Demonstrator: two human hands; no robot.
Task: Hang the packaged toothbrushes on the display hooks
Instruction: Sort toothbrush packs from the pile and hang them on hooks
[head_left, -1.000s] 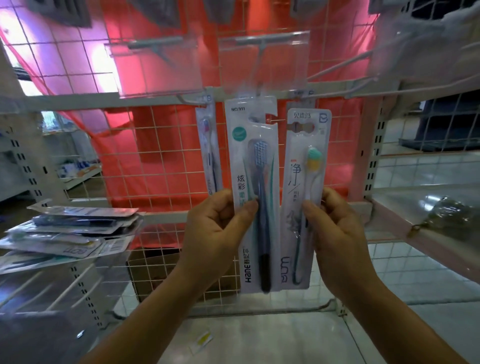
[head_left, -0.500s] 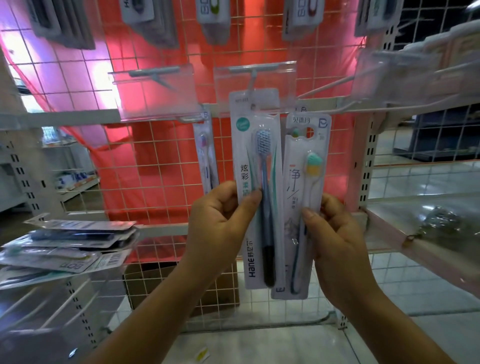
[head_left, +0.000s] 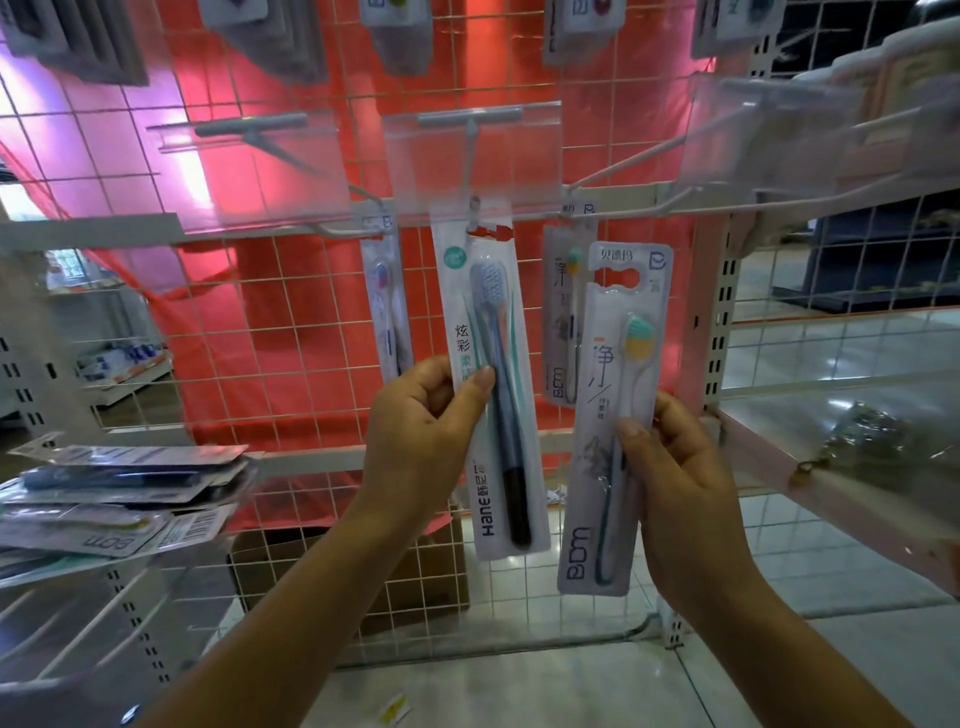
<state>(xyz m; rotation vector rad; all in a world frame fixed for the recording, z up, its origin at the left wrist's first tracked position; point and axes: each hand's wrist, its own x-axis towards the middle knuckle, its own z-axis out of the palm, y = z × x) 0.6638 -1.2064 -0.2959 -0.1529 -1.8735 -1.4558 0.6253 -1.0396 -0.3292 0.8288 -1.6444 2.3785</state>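
Clear tag flaps (head_left: 472, 156) front the hooks (head_left: 623, 158); hung packs (head_left: 560, 322) crowd both sides, bare mesh (head_left: 270, 338) lies left.

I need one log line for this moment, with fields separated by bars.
left hand: holds Hane pack, top at middle hook | right hand: holds green-handled pack, off hooks

We hold two toothbrush packs at centre frame: left hand (head_left: 421, 431) gripping one (head_left: 488, 384), right hand (head_left: 675, 467) the other (head_left: 608, 426).
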